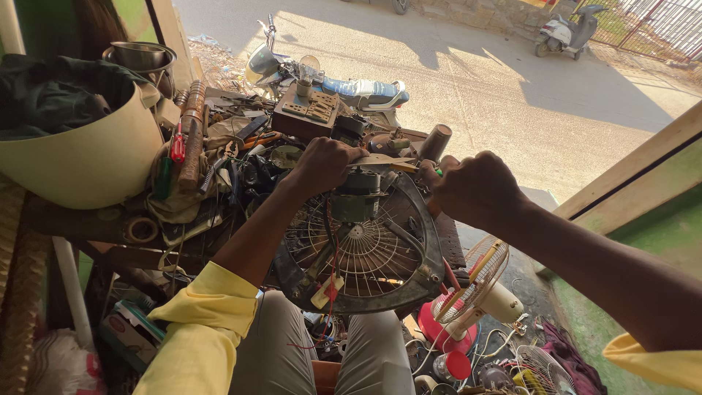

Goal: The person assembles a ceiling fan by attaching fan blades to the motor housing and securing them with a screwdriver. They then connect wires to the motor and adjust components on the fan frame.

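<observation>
Round grey metal fan housing with a dusty wire grille (pixel 365 256) sat tilted on the person's lap against the cluttered surface (pixel 219 175), its grey-green motor block (pixel 356 196) at the hub, red and white wires hanging below. Left hand (pixel 322 164) was clenched on the motor top. Right hand (pixel 468 186) was fisted around a thin yellow-handled tool (pixel 398 166) lying across the motor.

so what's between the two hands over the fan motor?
Head view: a flat metal blade-like piece spans from the left hand towards the right hand, just above the fan motor.
</observation>
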